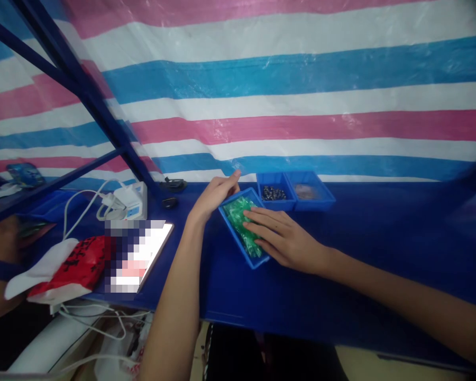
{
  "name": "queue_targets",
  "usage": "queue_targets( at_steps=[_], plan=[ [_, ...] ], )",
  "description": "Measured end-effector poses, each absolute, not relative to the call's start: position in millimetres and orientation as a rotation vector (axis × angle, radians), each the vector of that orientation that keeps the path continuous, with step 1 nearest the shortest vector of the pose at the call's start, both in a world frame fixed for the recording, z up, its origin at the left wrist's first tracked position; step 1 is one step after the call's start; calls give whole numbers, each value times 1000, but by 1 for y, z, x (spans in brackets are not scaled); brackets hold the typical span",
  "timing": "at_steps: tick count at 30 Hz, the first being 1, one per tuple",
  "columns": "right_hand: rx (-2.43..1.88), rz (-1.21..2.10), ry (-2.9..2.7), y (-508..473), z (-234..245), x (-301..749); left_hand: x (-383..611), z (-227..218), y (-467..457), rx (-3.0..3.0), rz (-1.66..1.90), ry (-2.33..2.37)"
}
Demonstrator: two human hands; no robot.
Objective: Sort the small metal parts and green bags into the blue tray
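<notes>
A small blue tray (226,218) full of green pieces (238,211) lies at an angle on the blue table. My left hand (214,194) grips the tray's far left corner, fingers curled over its rim. My right hand (280,237) lies flat over the tray's near right part, fingers stretched out across the green pieces and touching them. Behind the tray stand two more blue trays: one (273,182) holds small dark parts, the other (323,197) holds brownish parts.
A tablet (161,241) lies at the left with a red and white bag (69,264) beside it. A white charger block (134,201) with cables stands behind them. A dark blue metal frame (83,90) slants up at the left. A striped tarp (301,90) closes the back.
</notes>
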State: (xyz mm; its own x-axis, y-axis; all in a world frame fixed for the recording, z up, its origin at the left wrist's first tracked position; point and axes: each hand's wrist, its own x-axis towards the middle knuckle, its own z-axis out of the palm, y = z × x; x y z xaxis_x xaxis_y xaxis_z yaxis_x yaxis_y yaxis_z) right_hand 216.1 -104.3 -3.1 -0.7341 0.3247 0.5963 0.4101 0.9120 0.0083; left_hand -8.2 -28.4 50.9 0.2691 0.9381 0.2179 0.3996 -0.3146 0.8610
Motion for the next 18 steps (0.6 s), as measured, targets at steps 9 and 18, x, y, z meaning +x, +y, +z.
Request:
queue_targets(
  at_steps=[9,18],
  plan=[
    [-426,-154,-2379,-97,-12,220,-5,46,-30,1622,1122,915],
    [-449,-221,-2329,-101,-11,217,13,47,-35,1548,1186,811]
  ],
)
